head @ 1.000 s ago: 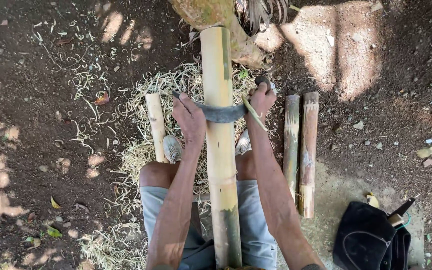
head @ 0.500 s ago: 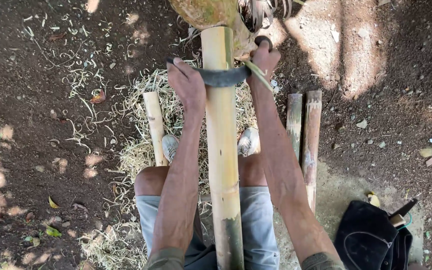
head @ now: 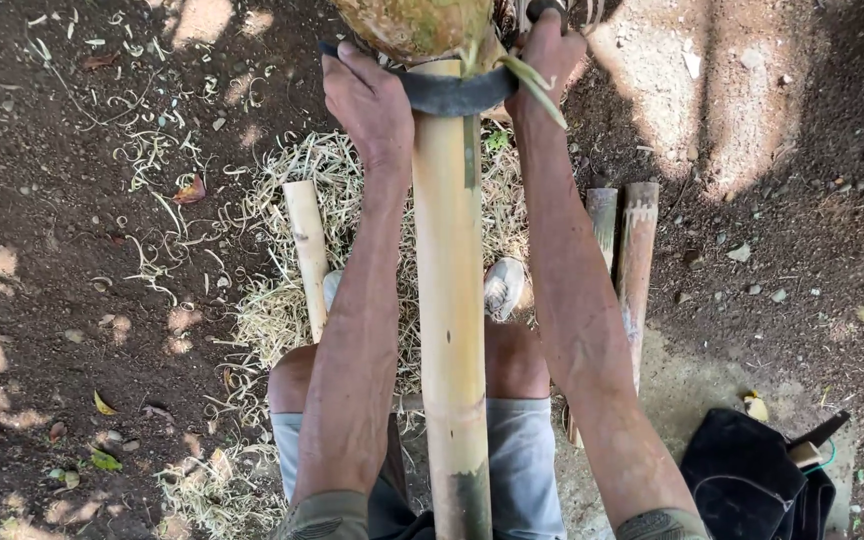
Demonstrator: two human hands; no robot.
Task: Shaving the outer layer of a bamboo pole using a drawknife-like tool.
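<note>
I see my left hand [head: 370, 100] and right hand [head: 548, 55] each clamped shut on an end of the curved dark blade [head: 452, 93], which lies across the far end of the peeled bamboo pole [head: 449, 300] running up between my knees, over pale shavings [head: 282, 300].

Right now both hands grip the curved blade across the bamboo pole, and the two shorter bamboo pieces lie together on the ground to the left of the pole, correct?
Not quite. The head view shows both hands, left hand and right hand, on the curved blade across the bamboo pole, but the two shorter bamboo pieces lie together to its right.
</note>
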